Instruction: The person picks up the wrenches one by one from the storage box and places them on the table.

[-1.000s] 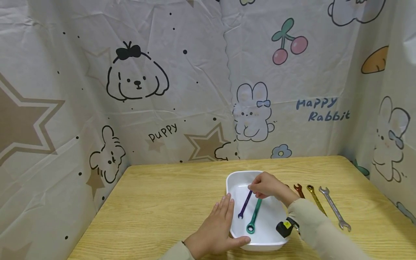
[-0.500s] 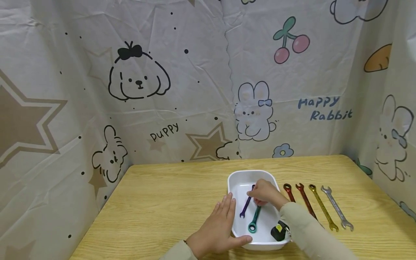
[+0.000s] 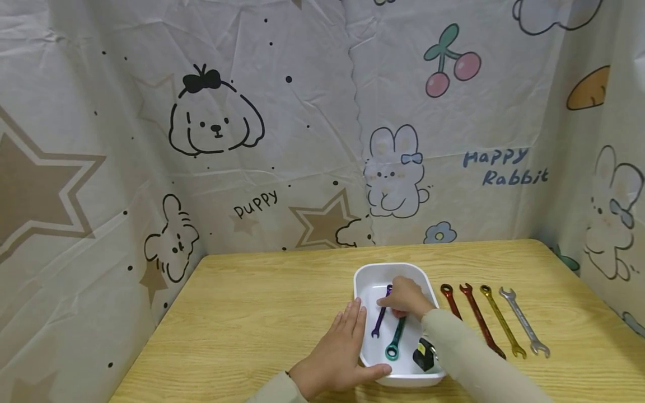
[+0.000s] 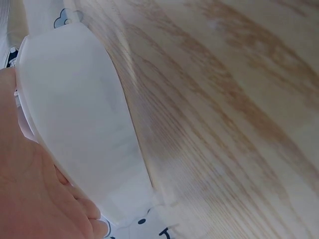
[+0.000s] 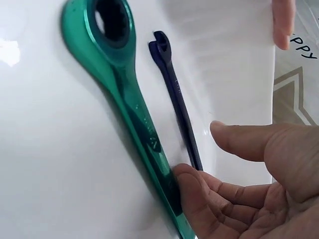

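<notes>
A white tray (image 3: 403,382) stands on the wooden table, with a purple wrench (image 3: 379,323) and a larger green wrench (image 3: 396,339) lying side by side in it. My left hand (image 3: 328,358) rests on the tray's near left rim, fingers straight and thumb spread along the front. Inside the tray, my right hand (image 3: 407,298) is over the upper ends of both wrenches. The right wrist view shows its thumb apart from the fingers, which lie loosely bent against the green wrench (image 5: 134,107) and cover the end of the purple wrench (image 5: 180,107).
To the tray's right lie several wrenches in a row: a red ring-ended one (image 3: 451,302), another red one (image 3: 481,322), a yellow one (image 3: 501,319) and a silver one (image 3: 524,322). A printed curtain (image 3: 282,140) hangs behind the table.
My right hand has gone down into the tray and slightly left. The purple wrench's upper end now shows past the fingers. My sleeve uncovers more of the red wrenches. The left hand stays put.
</notes>
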The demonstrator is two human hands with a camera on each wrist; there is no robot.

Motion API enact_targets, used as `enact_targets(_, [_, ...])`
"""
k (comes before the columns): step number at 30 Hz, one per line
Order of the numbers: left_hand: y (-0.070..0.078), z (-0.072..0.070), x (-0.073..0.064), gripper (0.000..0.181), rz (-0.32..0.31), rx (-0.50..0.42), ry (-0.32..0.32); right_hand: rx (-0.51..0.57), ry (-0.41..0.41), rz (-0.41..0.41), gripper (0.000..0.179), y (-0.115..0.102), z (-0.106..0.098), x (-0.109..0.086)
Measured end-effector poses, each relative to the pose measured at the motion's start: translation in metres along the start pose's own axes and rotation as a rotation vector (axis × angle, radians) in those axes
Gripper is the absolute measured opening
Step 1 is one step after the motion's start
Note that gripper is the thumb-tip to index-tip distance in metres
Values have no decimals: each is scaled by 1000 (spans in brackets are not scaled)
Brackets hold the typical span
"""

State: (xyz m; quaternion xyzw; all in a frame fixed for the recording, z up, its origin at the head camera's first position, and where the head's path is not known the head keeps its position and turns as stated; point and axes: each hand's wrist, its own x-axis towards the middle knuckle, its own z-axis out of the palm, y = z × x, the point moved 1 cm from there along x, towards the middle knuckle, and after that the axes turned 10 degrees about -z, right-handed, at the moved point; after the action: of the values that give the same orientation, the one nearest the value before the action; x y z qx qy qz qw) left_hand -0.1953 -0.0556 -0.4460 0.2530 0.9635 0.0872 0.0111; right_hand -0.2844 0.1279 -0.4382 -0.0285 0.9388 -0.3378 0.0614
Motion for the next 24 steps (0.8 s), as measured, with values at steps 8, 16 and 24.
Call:
enact_targets(8, [0, -1, -1, 110, 9, 7, 14, -59, 59, -71, 39, -2, 9, 3])
enact_targets(16, [0, -3, 0, 110, -5, -12, -4, -82, 71, -93, 25, -5, 12, 4])
enact_targets(24, [0, -2, -1, 108, -11, -23, -19, -85, 85, -114, 25, -3, 14, 2])
